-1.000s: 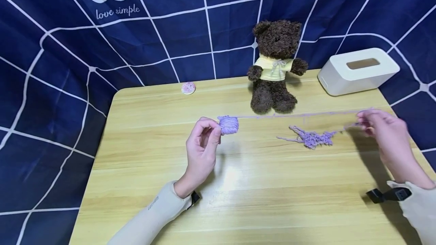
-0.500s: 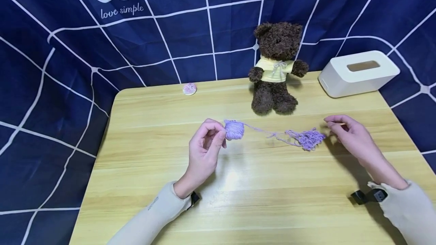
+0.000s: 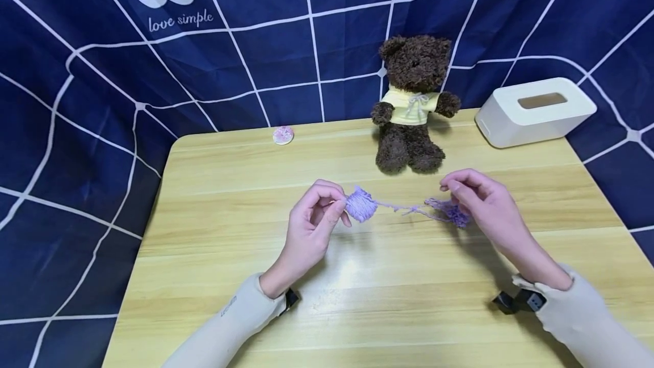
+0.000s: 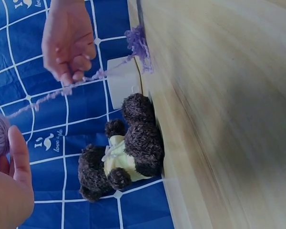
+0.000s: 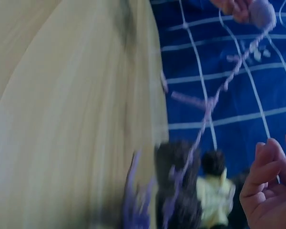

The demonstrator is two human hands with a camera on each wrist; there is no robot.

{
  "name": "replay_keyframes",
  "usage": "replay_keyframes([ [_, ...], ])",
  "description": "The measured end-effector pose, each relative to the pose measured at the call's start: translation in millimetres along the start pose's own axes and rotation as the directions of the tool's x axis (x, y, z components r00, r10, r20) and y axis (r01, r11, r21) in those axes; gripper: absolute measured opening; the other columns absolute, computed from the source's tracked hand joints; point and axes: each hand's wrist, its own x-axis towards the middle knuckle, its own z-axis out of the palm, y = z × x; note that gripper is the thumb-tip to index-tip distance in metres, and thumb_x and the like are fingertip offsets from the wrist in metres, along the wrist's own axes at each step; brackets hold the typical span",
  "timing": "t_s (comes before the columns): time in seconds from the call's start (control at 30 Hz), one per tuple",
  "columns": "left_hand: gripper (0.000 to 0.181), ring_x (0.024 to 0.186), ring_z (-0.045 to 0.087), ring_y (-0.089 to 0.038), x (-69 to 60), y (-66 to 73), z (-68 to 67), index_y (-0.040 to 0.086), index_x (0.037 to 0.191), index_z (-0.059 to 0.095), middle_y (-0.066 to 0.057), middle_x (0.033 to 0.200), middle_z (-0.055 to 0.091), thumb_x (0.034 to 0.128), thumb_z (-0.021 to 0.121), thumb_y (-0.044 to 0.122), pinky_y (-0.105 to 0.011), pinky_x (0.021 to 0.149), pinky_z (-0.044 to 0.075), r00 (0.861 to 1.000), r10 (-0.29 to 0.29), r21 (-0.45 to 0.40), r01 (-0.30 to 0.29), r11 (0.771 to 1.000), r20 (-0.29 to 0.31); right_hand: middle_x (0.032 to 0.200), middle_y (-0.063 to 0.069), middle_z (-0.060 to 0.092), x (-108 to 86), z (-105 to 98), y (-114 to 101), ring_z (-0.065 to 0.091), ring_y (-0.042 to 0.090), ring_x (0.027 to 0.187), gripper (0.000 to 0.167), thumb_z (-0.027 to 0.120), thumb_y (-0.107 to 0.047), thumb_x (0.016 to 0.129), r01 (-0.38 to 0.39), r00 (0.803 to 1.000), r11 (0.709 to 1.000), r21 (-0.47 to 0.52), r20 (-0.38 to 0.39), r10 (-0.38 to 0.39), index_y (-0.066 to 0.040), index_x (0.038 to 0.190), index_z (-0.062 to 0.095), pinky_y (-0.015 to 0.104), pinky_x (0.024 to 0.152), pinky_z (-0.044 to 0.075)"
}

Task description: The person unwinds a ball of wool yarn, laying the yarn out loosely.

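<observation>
Between thumb and fingers, my left hand (image 3: pixel 314 223) pinches a small wound ball of lilac yarn (image 3: pixel 361 205) by its left side, above the table. A slack yarn strand (image 3: pixel 401 208) runs from the ball to a loose, crinkled tangle of yarn (image 3: pixel 456 216) lying to the right. My right hand (image 3: pixel 485 200) hovers over that tangle and partly covers it in the head view. In the right wrist view, the right hand (image 5: pixel 271 183) has loosely bent fingers with nothing seen between them, and the twisted strand (image 5: pixel 207 112) passes apart from it.
A brown teddy bear (image 3: pixel 413 104) in a yellow top sits at the back of the wooden table (image 3: pixel 230 214). Right of it stands a white tissue box (image 3: pixel 533 115). A round pink badge-like disc (image 3: pixel 283 135) lies near the back edge, before a blue checked curtain (image 3: pixel 255 33).
The right hand has come left from the far right and let go of the yarn. The stretched strand has gone slack, and the tangle has shifted left. The left hand has moved slightly right.
</observation>
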Motion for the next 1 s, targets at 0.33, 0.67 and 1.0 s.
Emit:
replay_keyframes([
  [0.33, 0.007, 0.086, 0.069, -0.026, 0.3, 0.5, -1.7, -0.014, 0.112, 0.062, -0.029, 0.108, 0.057, 0.1062, 0.060, -0.011, -0.035, 0.079, 0.065, 1.000, -0.031, -0.024, 0.031, 0.999, 0.003, 0.106, 0.014, 0.072, -9.2, 51, -22, 0.066, 0.021, 0.086, 0.015, 0.064, -0.007, 0.111, 0.125, 0.982, 0.989, -0.077, 0.155, -0.112, -0.003, 0.122, 0.072, 0.027, 0.073, 0.058],
  [0.67, 0.011, 0.097, 0.068, -0.017, -0.7, 1.1, -0.4, -0.014, 0.115, 0.065, -0.029, 0.108, 0.061, 0.1046, 0.060, -0.014, -0.028, 0.087, 0.062, 0.997, -0.071, -0.004, 0.071, 0.997, -0.008, 0.087, 0.011, 0.064, -8.4, 83, -35, 0.057, 0.018, 0.070, 0.018, 0.073, -0.006, 0.104, 0.129, 0.965, 0.992, 0.013, 0.230, -0.129, -0.007, 0.122, 0.074, 0.027, 0.059, 0.051],
  [1.0, 0.011, 0.097, 0.062, -0.021, 0.1, 1.6, 5.6, -0.011, 0.113, 0.068, -0.023, 0.108, 0.064, 0.1036, 0.062, -0.014, -0.026, 0.089, 0.059, 0.996, -0.067, 0.067, 0.071, 0.995, -0.059, 0.081, 0.009, 0.061, -11.5, 99, -36, 0.053, 0.018, 0.065, 0.025, 0.082, -0.013, 0.099, 0.092, 0.969, 0.995, -0.034, 0.233, -0.081, -0.011, 0.123, 0.075, 0.026, 0.056, 0.046],
])
